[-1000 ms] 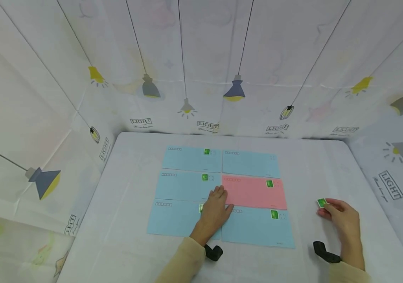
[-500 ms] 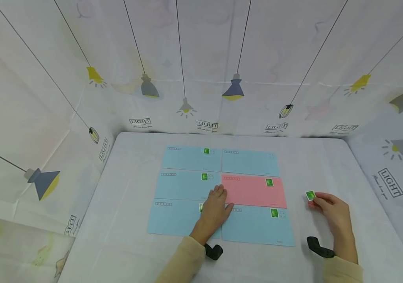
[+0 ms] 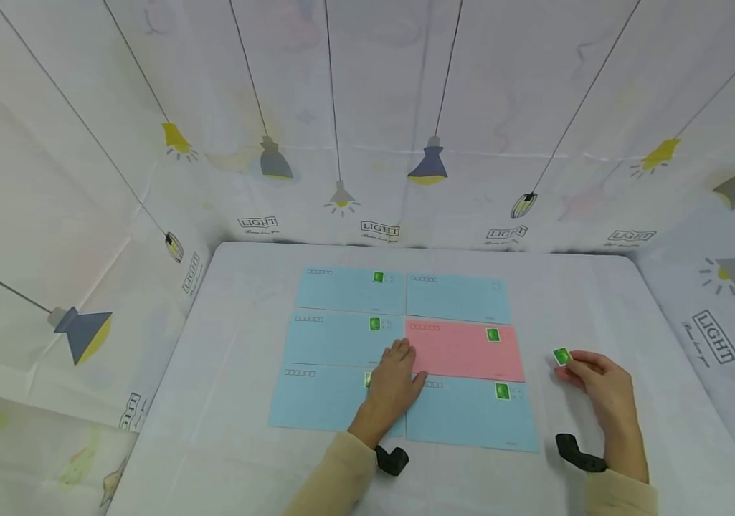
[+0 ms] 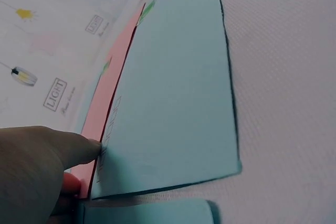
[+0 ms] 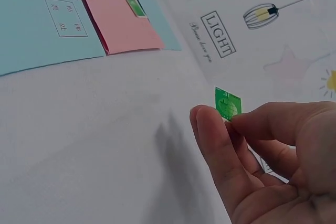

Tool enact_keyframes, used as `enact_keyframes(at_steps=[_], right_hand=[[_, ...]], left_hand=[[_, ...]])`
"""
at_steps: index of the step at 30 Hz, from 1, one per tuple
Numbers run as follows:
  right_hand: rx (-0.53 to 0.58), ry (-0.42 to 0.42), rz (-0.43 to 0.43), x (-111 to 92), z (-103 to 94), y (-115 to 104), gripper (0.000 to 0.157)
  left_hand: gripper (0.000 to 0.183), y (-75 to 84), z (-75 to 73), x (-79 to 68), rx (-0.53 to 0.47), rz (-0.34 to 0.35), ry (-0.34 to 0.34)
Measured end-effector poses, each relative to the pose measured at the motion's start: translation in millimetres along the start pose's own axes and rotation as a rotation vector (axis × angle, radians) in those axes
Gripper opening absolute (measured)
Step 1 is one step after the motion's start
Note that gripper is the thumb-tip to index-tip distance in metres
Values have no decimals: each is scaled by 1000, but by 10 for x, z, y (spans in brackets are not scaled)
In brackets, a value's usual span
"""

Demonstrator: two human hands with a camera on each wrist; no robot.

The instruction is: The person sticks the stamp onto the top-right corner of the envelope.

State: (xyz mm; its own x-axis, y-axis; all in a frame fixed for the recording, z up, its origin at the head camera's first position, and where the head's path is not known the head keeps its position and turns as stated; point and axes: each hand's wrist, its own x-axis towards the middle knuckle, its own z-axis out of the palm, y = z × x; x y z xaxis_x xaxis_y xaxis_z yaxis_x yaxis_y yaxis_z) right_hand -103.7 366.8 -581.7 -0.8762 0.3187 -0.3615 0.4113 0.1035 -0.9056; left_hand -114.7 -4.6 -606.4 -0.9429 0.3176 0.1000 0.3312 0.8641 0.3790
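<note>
My right hand (image 3: 602, 383) pinches a small green postage stamp (image 3: 562, 356) between thumb and fingers, above the table to the right of the envelopes. In the right wrist view the stamp (image 5: 228, 103) shows a white edge and a globe-like print. Flat on the envelopes rests my left hand (image 3: 395, 383), fingers straight, over the seam between the left and right columns. Under its fingertips lies the edge of the pink envelope (image 3: 457, 351), which bears a stamp. A blue envelope (image 3: 454, 299) at the top right has only a printed stamp square in its corner.
Several other blue envelopes (image 3: 335, 344) lie in two columns, each with a green stamp at its upper right; my left hand partly covers one stamp. A white cloth covers the table (image 3: 225, 344). Behind it hangs a curtain (image 3: 373, 86) printed with lamps.
My right hand has moved left toward the envelopes with the stamp, mostly in the first half second. My left hand stays in place.
</note>
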Motion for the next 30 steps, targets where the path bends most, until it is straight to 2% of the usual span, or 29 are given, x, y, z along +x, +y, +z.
enact_keyframes(at_steps=[6,10,17,25,30], right_hand=[[-3,-3,13,-12,48,7,30],[-26,-9,-27,14,91,-3,32],[-129,16,-87,32,155,-26,40],[-191,25,-84,27,181,-9,47],[-228,39,-49,17,178,29,47]], left_hand=[[49,20,-41,14,-1,5,17],[49,24,-69,27,-2,-12,1],[51,29,-76,48,7,-25,-22],[48,26,-48,51,28,-16,0],[43,38,-53,76,34,-21,23]])
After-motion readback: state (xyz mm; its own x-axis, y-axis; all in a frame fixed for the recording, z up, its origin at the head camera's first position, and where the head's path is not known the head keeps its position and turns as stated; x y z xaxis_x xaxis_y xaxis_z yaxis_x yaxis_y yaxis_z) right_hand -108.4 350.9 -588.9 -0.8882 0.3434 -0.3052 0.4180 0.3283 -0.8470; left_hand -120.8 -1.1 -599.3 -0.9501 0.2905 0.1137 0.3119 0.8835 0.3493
